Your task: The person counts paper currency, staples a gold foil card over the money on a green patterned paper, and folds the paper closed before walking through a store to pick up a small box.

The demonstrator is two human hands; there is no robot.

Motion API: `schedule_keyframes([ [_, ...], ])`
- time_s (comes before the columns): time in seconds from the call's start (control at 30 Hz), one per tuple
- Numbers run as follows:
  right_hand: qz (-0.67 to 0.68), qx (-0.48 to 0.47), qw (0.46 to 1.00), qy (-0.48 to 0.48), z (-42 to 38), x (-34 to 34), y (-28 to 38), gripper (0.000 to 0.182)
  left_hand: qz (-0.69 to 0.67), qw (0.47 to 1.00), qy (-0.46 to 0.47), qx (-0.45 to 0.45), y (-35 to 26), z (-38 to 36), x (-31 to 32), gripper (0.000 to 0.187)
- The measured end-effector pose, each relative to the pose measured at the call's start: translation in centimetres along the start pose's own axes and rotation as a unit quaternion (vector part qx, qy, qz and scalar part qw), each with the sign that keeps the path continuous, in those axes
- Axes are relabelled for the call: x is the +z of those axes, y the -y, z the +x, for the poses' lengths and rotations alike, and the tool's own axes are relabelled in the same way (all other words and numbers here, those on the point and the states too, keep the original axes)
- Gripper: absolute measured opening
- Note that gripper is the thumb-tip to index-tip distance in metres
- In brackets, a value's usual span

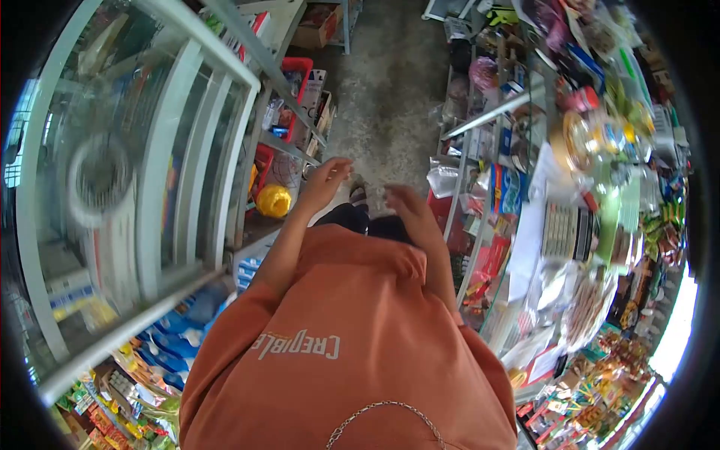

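Observation:
My left hand hangs in the air in front of my body, fingers stretched out, holding nothing. Nearest to it is a yellow roll, perhaps twine, on a low shelf at the left; the hand is apart from it. My right hand is also raised before me, slightly blurred, with its fingers extended and nothing seen in them. Neither hand touches goods or shelving. Below them show my dark trousers and a sandalled foot.
A concrete aisle floor runs ahead. On the left stand a glass-doored cabinet and red baskets. A glass counter at the right carries a calculator, jars and packets. Blue-capped bottles stand at the lower left.

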State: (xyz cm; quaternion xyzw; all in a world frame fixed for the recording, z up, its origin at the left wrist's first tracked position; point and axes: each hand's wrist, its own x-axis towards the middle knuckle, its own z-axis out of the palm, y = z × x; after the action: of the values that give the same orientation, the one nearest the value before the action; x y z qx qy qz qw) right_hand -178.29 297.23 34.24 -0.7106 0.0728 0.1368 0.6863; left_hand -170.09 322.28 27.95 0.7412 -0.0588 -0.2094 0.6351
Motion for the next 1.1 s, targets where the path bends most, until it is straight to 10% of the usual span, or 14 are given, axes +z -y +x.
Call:
schedule_keyframes([
  [0.33,-0.094,0.022,0.974,0.206,36.3,4.5,-2.1,0.036,0.017,0.987,-0.107,-0.118,-5.0,13.9,-7.1,0.043],
  [0.5,-0.420,0.012,0.826,0.376,49.3,9.1,0.1,0.040,0.023,0.953,-0.219,-0.207,-4.9,19.8,-9.6,0.044],
  [0.87,-0.442,-0.371,0.716,0.393,64.5,19.7,-6.1,0.043,-0.129,0.867,-0.382,-0.293,-12.6,31.5,-7.3,0.038],
  [1.1,-0.530,-0.347,0.569,0.524,70.3,22.5,-7.7,0.033,-0.159,0.782,-0.531,-0.285,-12.9,33.8,-2.6,0.033],
])
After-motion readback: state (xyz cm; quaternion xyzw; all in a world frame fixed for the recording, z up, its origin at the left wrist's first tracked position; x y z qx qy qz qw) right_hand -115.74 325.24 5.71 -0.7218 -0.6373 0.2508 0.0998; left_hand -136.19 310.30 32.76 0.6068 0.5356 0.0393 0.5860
